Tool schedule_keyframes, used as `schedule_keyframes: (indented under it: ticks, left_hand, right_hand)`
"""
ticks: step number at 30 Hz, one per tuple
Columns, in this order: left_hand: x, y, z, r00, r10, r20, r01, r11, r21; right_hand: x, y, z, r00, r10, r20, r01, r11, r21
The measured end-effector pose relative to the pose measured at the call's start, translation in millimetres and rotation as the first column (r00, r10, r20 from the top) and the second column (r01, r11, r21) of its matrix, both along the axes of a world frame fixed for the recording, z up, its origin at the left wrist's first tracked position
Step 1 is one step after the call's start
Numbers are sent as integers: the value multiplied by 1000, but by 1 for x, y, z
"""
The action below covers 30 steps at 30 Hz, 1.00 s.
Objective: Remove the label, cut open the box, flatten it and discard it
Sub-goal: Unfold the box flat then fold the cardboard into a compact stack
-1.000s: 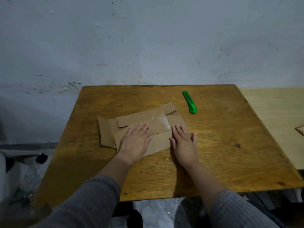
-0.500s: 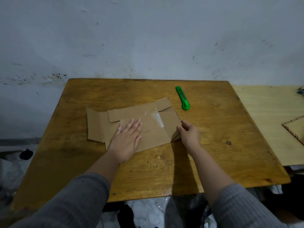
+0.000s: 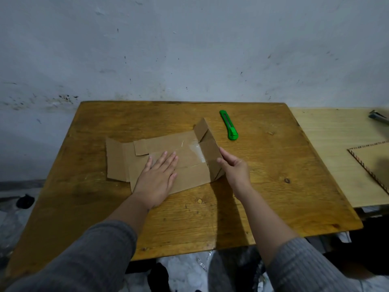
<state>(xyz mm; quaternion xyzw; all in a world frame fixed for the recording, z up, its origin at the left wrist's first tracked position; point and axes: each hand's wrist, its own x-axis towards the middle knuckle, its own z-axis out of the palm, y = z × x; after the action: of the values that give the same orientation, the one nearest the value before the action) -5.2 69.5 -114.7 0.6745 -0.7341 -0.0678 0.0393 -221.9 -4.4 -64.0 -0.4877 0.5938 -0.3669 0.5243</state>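
Our right hand [image 3: 234, 169] had lifted the flattened brown cardboard box's [image 3: 185, 163] end panel, grip pinching it; left hand [image 3: 159, 175] pressed flat, so folding remained.

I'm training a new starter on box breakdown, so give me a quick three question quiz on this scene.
1. True or false: the left hand lies flat on the cardboard.
2. What is the right hand doing? A. holding the cutter B. lifting the cardboard's right panel C. resting on the table
3. Fill in: the green cutter lies on the ____, beyond the cardboard.

Key: 1 true; 2 B; 3 table.
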Motion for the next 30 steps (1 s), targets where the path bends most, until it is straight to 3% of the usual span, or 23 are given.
schedule_keyframes:
  ticks: [3, 5, 8, 10, 17, 21, 30]
  left_hand:
    - [0, 1, 3, 1000, -5, -27, 5, 1000, 1]
    - [0, 1, 4, 1000, -7, -19, 7, 1000, 4]
    - [1, 0, 5, 1000, -10, 3, 10, 1000, 10]
    - [0, 1, 5, 1000, -13, 10, 13, 1000, 12]
    - [-1, 1, 3, 1000, -6, 14, 6, 1000, 16]
    - [0, 1, 4, 1000, -9, 19, 9, 1000, 17]
    - [0, 1, 5, 1000, -14, -2, 14, 1000, 12]
  right_hand:
    - [5, 5, 3, 993, 104, -63, -108, 991, -74]
    - [11, 8, 3, 964, 160, -212, -189, 974, -128]
    - [22, 14, 1, 843, 173, -509, -333, 912, -242]
    - [27, 17, 0, 780, 179, -599, -417, 862, -286]
    - [15, 2, 12, 712, 431, -553, -582, 804, -123]
    - [17, -12, 9, 583, 420, -695, -670, 733, -119]
    - [27, -8, -8, 301, 551, -778, -823, 562, 79]
